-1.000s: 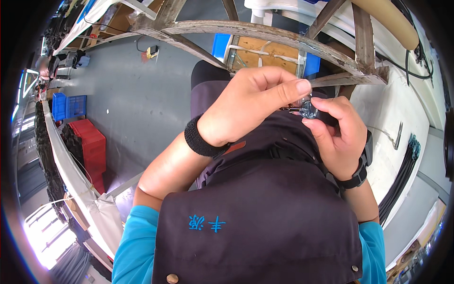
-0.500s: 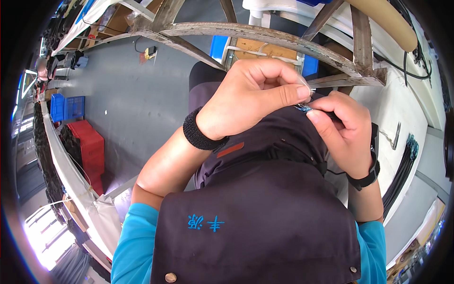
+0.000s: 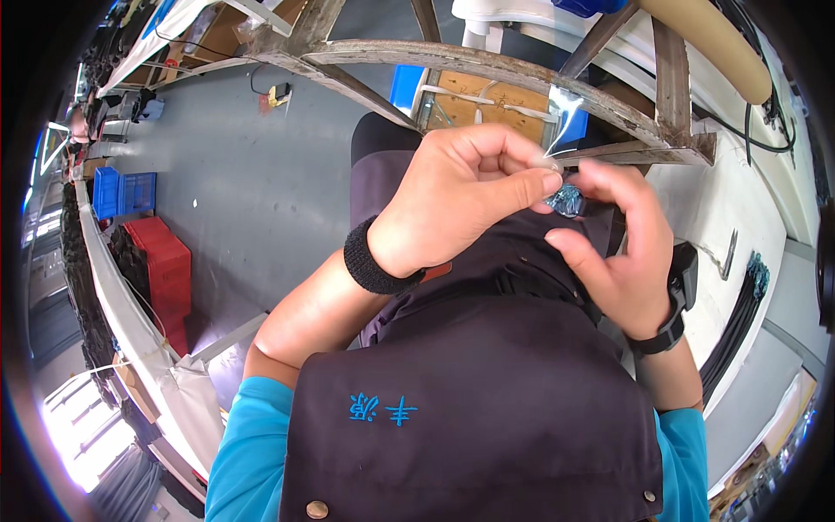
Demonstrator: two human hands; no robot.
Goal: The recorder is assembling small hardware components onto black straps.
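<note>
My left hand [image 3: 461, 196], with a black wristband, pinches a small clear plastic bag [image 3: 567, 109] between thumb and fingers just above my lap. My right hand [image 3: 622, 252], a black watch on its wrist, meets it from the right, its fingers closed on a small blue-grey bundle [image 3: 565, 200] at the bag's lower end. Both hands touch over my dark apron [image 3: 470, 409]. What the bundle is made of is too small to tell.
A wooden bench frame [image 3: 487, 65] curves just beyond my hands. A white worktop [image 3: 722, 200] with black cables [image 3: 739, 304] lies on the right. Red crates [image 3: 161, 270] and a blue crate [image 3: 122, 191] stand on the grey floor at left.
Both hands have shifted slightly right and lower in view. The right hand's fingers have spread, and the clear bag now shows above the left fingertips.
</note>
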